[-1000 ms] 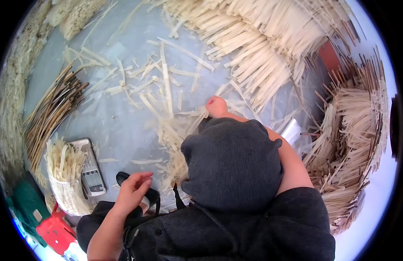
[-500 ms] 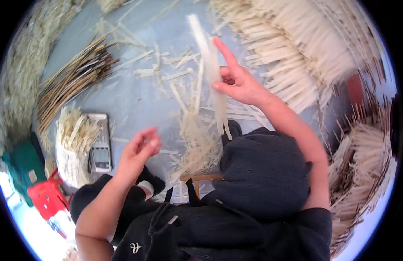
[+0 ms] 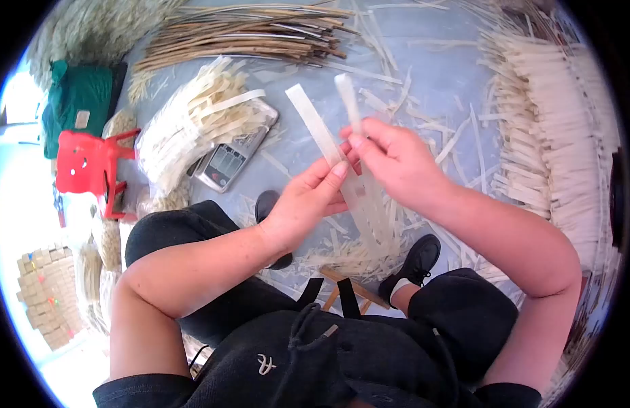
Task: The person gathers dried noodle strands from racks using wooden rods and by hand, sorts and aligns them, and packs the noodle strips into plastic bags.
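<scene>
Two pale, flat strips are held up in front of me, their lower ends hanging down and blurred. My left hand is closed on the left strip, thumb pressed flat on its face. Close beside it, my right hand pinches the other strip, whose top end sticks up above the fingers. Left of my hands, a plastic bag of pale strips lies on a grey digital scale. Loose strips are scattered on the floor beneath my hands.
A bundle of thin brown sticks lies at the top. Rows of pale strips on sticks line the right side. A red plastic stool and a green bag stand at left. Between my feet is a wooden stool edge.
My view has turned left. My left hand, earlier apart with nothing visible in it, has come to the strips and gripped one. My right hand has drawn nearer, its pointing finger now curled in.
</scene>
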`<state>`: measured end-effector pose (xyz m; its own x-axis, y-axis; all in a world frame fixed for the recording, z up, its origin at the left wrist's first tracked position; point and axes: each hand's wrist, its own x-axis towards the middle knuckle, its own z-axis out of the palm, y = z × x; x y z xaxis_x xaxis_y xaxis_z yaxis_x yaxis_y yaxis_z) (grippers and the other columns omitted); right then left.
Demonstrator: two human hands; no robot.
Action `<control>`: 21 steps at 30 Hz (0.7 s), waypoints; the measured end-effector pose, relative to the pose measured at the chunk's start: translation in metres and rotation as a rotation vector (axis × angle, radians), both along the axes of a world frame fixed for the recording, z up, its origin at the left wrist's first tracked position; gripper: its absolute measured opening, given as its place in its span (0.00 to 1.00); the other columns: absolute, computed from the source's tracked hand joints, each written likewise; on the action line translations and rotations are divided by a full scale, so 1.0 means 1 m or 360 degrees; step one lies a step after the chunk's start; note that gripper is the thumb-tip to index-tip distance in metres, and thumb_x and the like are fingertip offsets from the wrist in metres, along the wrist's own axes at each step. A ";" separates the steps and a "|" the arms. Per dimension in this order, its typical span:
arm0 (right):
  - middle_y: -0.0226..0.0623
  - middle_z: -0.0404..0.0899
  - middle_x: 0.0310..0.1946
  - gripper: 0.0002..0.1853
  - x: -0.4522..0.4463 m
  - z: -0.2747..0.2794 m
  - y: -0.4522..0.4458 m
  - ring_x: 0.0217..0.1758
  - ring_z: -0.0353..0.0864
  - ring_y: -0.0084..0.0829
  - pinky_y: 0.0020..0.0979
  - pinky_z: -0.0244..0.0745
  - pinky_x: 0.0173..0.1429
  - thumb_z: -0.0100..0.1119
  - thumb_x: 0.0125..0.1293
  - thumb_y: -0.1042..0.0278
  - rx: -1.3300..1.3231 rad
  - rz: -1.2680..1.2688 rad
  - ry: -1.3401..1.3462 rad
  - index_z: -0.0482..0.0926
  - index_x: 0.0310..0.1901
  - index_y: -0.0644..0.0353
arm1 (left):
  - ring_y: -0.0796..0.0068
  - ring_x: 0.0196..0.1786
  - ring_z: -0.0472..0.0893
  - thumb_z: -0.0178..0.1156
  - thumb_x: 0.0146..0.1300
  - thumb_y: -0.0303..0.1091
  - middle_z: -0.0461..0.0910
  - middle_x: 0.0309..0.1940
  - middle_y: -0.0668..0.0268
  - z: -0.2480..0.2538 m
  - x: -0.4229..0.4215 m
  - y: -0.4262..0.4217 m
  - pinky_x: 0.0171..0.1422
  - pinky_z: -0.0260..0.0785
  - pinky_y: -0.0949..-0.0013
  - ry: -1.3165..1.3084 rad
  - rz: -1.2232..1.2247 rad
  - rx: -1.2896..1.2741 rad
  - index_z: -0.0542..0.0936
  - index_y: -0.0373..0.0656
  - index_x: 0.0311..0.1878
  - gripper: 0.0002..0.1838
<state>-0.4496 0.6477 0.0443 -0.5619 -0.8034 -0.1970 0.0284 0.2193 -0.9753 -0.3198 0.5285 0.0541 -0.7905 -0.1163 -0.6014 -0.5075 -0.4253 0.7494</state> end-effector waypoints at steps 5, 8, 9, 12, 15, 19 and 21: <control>0.39 0.80 0.26 0.13 0.013 -0.032 -0.035 0.30 0.78 0.29 0.29 0.71 0.35 0.58 0.66 0.62 -0.0183 -0.0020 0.0530 0.83 0.42 0.64 | 0.77 0.54 0.74 0.47 0.75 0.43 0.74 0.53 0.70 -0.010 0.014 -0.015 0.62 0.66 0.67 -0.0106 0.0123 0.0061 0.69 0.46 0.63 0.19; 0.36 0.79 0.26 0.16 0.003 -0.065 -0.025 0.30 0.77 0.25 0.27 0.71 0.35 0.59 0.67 0.57 -0.0247 0.0090 0.0404 0.85 0.39 0.63 | 0.75 0.56 0.72 0.47 0.74 0.43 0.74 0.53 0.70 -0.012 0.020 -0.016 0.64 0.64 0.66 -0.0196 0.0012 0.0043 0.69 0.46 0.62 0.18; 0.34 0.79 0.26 0.17 0.000 -0.073 -0.019 0.30 0.76 0.23 0.26 0.71 0.35 0.59 0.67 0.55 -0.0115 0.0214 -0.0103 0.85 0.37 0.63 | 0.73 0.58 0.71 0.48 0.74 0.42 0.74 0.53 0.69 -0.012 0.021 -0.014 0.65 0.62 0.65 -0.0238 -0.0066 0.0090 0.68 0.46 0.62 0.18; 0.33 0.79 0.27 0.15 0.000 -0.115 -0.005 0.31 0.76 0.22 0.26 0.73 0.37 0.58 0.68 0.56 0.0035 0.0206 -0.0411 0.85 0.41 0.60 | 0.68 0.55 0.73 0.49 0.73 0.41 0.75 0.51 0.65 -0.029 0.031 -0.016 0.65 0.63 0.62 -0.0235 -0.0080 0.0160 0.69 0.45 0.59 0.16; 0.35 0.80 0.34 0.11 -0.023 -0.182 0.034 0.39 0.79 0.29 0.32 0.74 0.44 0.56 0.67 0.61 0.0586 0.0228 0.0240 0.83 0.43 0.57 | 0.65 0.51 0.75 0.49 0.72 0.40 0.76 0.46 0.63 -0.019 0.024 -0.021 0.64 0.64 0.58 -0.0211 0.0187 0.0656 0.70 0.45 0.54 0.13; 0.39 0.75 0.52 0.15 -0.022 -0.244 0.092 0.57 0.75 0.43 0.43 0.68 0.58 0.54 0.61 0.69 0.1631 0.0539 0.1605 0.77 0.51 0.51 | 0.66 0.46 0.76 0.48 0.73 0.41 0.75 0.38 0.64 -0.016 0.022 -0.025 0.63 0.66 0.56 -0.0256 0.0215 0.0707 0.70 0.46 0.52 0.12; 0.41 0.73 0.55 0.17 -0.017 -0.255 0.106 0.58 0.73 0.43 0.44 0.67 0.57 0.54 0.61 0.69 0.1624 0.0533 0.1682 0.73 0.53 0.50 | 0.70 0.43 0.75 0.47 0.73 0.43 0.73 0.32 0.68 -0.011 0.021 -0.026 0.59 0.69 0.59 -0.0300 0.0169 0.0616 0.69 0.46 0.53 0.13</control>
